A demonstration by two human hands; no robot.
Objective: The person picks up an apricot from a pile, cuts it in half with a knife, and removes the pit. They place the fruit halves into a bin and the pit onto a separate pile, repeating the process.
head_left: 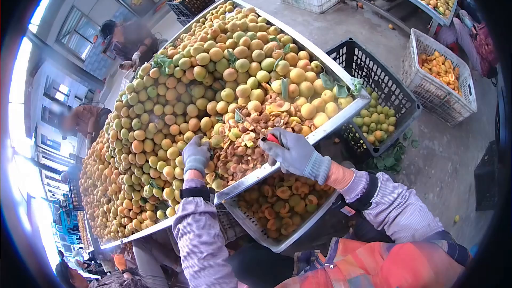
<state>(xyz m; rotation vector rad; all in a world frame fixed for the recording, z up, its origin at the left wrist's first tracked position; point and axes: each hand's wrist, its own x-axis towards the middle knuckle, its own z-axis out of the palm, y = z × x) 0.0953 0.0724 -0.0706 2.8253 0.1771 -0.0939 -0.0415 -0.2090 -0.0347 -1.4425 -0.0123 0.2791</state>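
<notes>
Head view. Left hand (196, 156), gray-gloved: fingers curled at the border of whole fruit (160, 122) and pits and scraps (234, 152); whether a piece is gripped cannot be told. Whole fruit: heaped beneath and beyond these fingertips. Right hand (296, 152), gray-gloved: fingers closed around a red-handled tool (273, 138), above the near table rim (341, 117). Pits and scraps: between the two hands. White crate (309, 222): below the rim, holding split fruit (282, 202).

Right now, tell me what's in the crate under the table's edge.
Split fruit shows in the crate; the table hides its far end. Deeper layers and the bottom are covered.
</notes>
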